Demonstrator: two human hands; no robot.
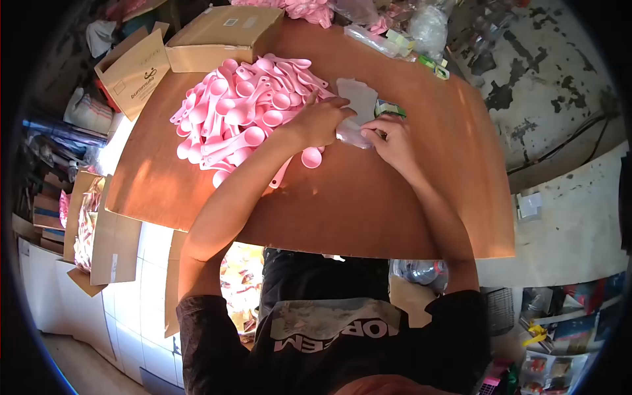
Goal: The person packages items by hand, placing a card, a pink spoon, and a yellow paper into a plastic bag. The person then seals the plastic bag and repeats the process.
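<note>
A large heap of pink measuring spoons [247, 108] lies on the brown tabletop, close to my left hand. Beside the heap is a thin stack of clear plastic bags [359, 99]. My left hand [322, 122] reaches over the heap's right edge, its fingers stretched onto the bags' left side and its thumb apart. My right hand [392, 139] pinches the lower right edge of the plastic, thumb against forefinger. A green packet [390, 108] lies just behind the right hand, partly hidden. One loose spoon [312, 157] rests below my left hand.
Cardboard boxes [224, 39] stand at the table's back left. Pink items in plastic [306, 10] and clear wrapping [431, 29] lie along the back edge. An open carton [115, 243] of small packets stands on the floor at left. The brown table [342, 217] has a curved outline.
</note>
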